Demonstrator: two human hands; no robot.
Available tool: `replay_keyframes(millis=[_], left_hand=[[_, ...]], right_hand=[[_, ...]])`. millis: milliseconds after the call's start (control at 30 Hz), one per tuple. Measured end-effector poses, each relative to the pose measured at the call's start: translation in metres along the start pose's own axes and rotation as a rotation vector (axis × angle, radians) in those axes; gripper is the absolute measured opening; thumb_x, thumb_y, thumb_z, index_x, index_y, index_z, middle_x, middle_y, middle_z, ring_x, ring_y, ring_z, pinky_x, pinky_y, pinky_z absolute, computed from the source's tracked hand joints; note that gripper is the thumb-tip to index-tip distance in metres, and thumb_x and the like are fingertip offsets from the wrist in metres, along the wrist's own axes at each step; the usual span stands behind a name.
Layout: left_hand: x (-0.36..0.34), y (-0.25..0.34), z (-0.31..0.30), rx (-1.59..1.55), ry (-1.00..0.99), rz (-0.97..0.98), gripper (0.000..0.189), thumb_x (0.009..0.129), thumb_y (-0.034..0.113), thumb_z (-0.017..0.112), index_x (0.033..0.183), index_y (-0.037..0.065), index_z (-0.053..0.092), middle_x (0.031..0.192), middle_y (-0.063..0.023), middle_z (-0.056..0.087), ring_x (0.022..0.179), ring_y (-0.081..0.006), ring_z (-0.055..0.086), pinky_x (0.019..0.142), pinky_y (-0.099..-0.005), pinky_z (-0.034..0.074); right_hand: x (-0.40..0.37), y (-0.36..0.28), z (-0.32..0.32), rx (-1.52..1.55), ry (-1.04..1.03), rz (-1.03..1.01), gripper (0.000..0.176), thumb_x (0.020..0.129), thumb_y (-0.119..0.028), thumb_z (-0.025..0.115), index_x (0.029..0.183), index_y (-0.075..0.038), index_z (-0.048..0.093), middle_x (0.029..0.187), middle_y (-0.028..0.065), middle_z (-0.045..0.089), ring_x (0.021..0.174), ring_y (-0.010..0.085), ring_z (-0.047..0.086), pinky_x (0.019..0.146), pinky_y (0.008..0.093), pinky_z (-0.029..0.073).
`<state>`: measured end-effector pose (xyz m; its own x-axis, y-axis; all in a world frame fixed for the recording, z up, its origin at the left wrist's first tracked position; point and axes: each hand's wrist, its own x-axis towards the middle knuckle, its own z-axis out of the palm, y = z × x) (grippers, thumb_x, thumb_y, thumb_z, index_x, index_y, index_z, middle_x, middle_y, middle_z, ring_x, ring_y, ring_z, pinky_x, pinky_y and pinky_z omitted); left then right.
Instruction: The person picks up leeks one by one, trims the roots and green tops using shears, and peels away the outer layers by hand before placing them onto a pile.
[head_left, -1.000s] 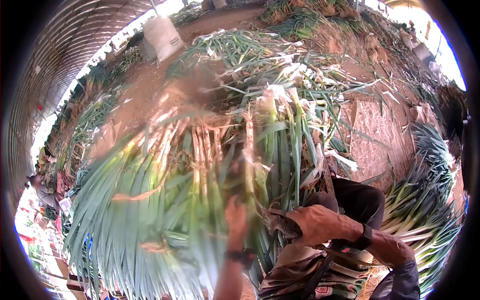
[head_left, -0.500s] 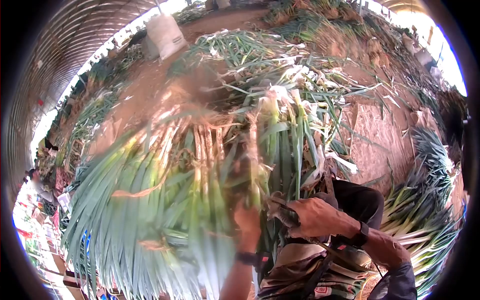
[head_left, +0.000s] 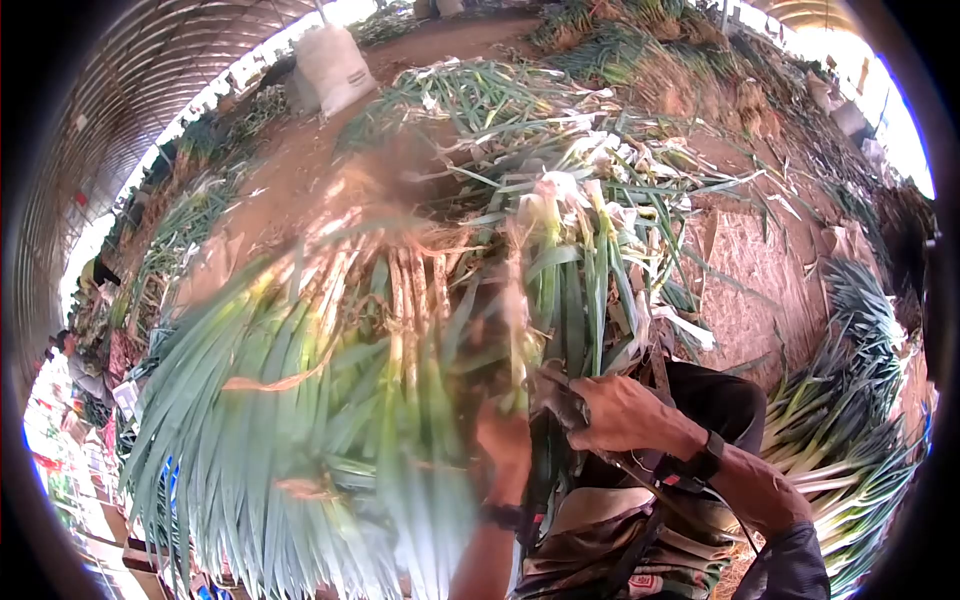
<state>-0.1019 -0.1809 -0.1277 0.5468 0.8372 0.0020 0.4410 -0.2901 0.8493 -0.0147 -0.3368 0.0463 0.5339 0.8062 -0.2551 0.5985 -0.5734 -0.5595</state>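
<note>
Out past the left hand (head_left: pixel 504 445) clamped on it, one onion stalk (head_left: pixel 516 320) pokes forward, so imo hold it steady, with the right hand (head_left: pixel 628 415) gripping some blurry dark tool (head_left: pixel 566 406) right beside.

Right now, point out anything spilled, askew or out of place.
Loose leaves lie strewn on the ground beyond the left hand and right hand. They look untidy because they cross every way, whereas the leafy stalks at left lie roughly side by side.

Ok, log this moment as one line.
left hand: holding stalk | right hand: gripping dark object | leafy stalks: piled left | white sack: beyond
</note>
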Motion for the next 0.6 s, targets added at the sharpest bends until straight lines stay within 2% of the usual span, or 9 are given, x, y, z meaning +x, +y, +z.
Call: replay_keyframes(millis=[167,233,333,367,400,433,533,600], left_hand=[[0.002,-0.011,0.001,-0.018,-0.057,-0.017,0.032,0.077,0.013,0.08,0.107,0.004,0.073,0.104,-0.0199,0.074,0.095,-0.0376,0.071,0.086,-0.0431,0.056],[0.003,-0.009,-0.005,0.009,-0.098,-0.025,0.036,0.076,0.014,0.08,0.11,0.004,0.073,0.107,-0.0197,0.073,0.097,-0.0379,0.071,0.088,-0.0426,0.056],[0.001,-0.017,-0.011,0.108,-0.07,0.14,0.044,0.073,0.015,0.082,0.115,0.005,0.072,0.111,-0.0195,0.073,0.101,-0.038,0.07,0.091,-0.0428,0.056],[0.003,-0.02,-0.014,0.097,-0.1,0.142,0.046,0.073,0.016,0.083,0.116,0.005,0.071,0.113,-0.0198,0.072,0.103,-0.0381,0.07,0.091,-0.0431,0.055],[0.005,-0.024,-0.018,0.087,-0.133,0.144,0.049,0.073,0.017,0.083,0.118,0.004,0.07,0.114,-0.0202,0.072,0.105,-0.0382,0.069,0.091,-0.0434,0.055],[0.008,-0.028,-0.021,0.076,-0.165,0.147,0.051,0.072,0.018,0.083,0.12,0.004,0.07,0.116,-0.0205,0.072,0.107,-0.0383,0.069,0.092,-0.0436,0.055],[0.019,-0.031,-0.03,0.128,-0.256,0.132,0.067,0.075,0.038,0.08,0.126,-0.002,0.064,0.116,-0.0249,0.071,0.11,-0.0403,0.068,0.096,-0.0454,0.053],[0.024,-0.029,-0.028,0.174,-0.339,0.039,0.067,0.077,0.041,0.078,0.126,-0.003,0.064,0.117,-0.0263,0.071,0.111,-0.0422,0.067,0.096,-0.0455,0.053]], right_hand=[[0.01,0.009,0.001,0.002,0.09,0.031,0.059,0.069,-0.03,0.077,0.116,0.003,0.061,0.087,0.024,0.069,0.082,0.0425,0.068,0.078,0.0479,0.054],[0.008,0.011,0.001,0.035,0.077,0.061,0.061,0.069,-0.029,0.077,0.119,0.002,0.061,0.088,0.0239,0.069,0.081,0.0425,0.068,0.077,0.0475,0.054],[-0.008,0.02,0.004,0.042,0.043,0.024,0.067,0.07,-0.028,0.077,0.129,-0.001,0.059,0.087,0.0238,0.068,0.081,0.0424,0.068,0.076,0.0471,0.054],[-0.014,0.02,0.003,0.037,0.029,-0.002,0.069,0.071,-0.028,0.077,0.132,-0.002,0.059,0.087,0.0238,0.068,0.08,0.0423,0.068,0.076,0.047,0.054],[-0.021,0.004,-0.008,0.054,0.0,0.02,0.079,0.072,-0.026,0.077,0.145,-0.008,0.053,0.089,0.0231,0.069,0.082,0.0421,0.068,0.077,0.0473,0.054],[-0.026,0.003,-0.007,0.085,0.008,-0.019,0.081,0.072,-0.026,0.077,0.147,-0.008,0.051,0.089,0.0229,0.069,0.082,0.0418,0.068,0.077,0.0474,0.054],[-0.033,0.003,-0.004,0.171,-0.001,-0.095,0.088,0.072,-0.025,0.077,0.153,-0.01,0.044,0.094,0.0216,0.07,0.084,0.0414,0.069,0.077,0.047,0.055],[-0.028,0.005,0.003,0.124,-0.017,-0.06,0.09,0.072,-0.025,0.077,0.154,-0.011,0.042,0.095,0.022,0.07,0.085,0.0414,0.069,0.078,0.0467,0.055]])
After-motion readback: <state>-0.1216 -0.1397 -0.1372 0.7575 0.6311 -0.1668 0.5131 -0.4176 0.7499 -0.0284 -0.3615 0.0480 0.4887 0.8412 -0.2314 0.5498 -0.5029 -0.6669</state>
